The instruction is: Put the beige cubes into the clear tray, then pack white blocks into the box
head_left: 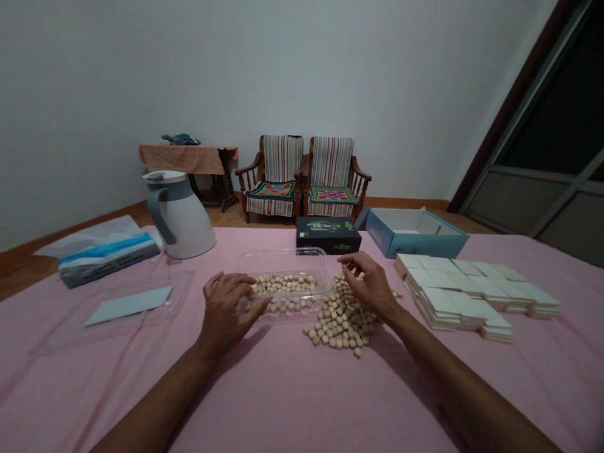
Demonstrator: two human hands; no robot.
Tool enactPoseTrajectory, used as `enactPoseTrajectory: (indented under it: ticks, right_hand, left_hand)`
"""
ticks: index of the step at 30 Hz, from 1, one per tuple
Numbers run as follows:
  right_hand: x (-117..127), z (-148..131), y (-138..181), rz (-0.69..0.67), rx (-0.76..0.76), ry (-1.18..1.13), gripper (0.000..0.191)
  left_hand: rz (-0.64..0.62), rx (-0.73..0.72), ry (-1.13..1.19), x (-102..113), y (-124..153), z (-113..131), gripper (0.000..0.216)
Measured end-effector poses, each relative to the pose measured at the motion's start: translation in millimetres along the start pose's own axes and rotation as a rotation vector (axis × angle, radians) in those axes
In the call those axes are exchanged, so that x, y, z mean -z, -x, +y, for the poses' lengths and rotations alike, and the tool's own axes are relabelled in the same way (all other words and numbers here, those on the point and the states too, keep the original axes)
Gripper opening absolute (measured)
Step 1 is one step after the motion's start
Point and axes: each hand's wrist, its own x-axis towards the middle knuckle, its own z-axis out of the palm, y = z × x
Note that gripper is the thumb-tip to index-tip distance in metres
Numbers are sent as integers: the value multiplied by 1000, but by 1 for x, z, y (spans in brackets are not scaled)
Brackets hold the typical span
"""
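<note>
A clear plastic container [323, 267] with small pale wooden cubes [283, 284] inside is in front of me. My left hand [229, 308] grips its left end, thumb along the near side and fingers over the far side. To the right, a loose pile of the same wooden cubes [342, 321] lies on the cloth against the container's right end. Over the back of this pile is my right hand [370, 286], fingers bent and pointing left, with a small gap between thumb and forefinger. No cube shows in it; its palm side is partly hidden.
Stacked pale square tiles [453, 289] stand right, before an open blue box [415, 242]. Behind the container is a black box [328, 236]. A white jug [186, 220], tissue pack [108, 258] and clear lid [182, 299] with a white strip [129, 305] are left, on pink cloth [292, 390].
</note>
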Motion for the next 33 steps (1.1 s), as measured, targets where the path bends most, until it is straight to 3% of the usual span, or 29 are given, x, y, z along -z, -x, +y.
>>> enactPoseTrajectory:
  ticks: [6, 13, 16, 20, 23, 27, 33]
  right_hand:
    - [-5, -26, 3, -45, 34, -218, 24]
    - [-7, -9, 3, -39, -33, -134, 21]
    - [-7, 8, 3, -185, -86, -3, 24]
    - [-6, 19, 8, -471, -19, 159, 33]
    - [-5, 17, 11, -545, 20, 186, 34]
    - [-4, 14, 11, -513, 26, 195, 25]
    - [-1, -2, 1, -141, -10, -19, 19]
  left_hand:
    - [8, -13, -16, 0, 0, 1, 24]
    - [11, -12, -14, 1, 0, 1, 25]
    - [7, -17, -18, 1, 0, 0, 25]
    - [-2, -5, -28, 1, 0, -3, 25]
    - [-6, 2, -34, 1, 0, -5, 26]
    - [4, -8, -37, 2, -2, -3, 27]
    - [-52, 4, -85, 7, -4, 4, 26]
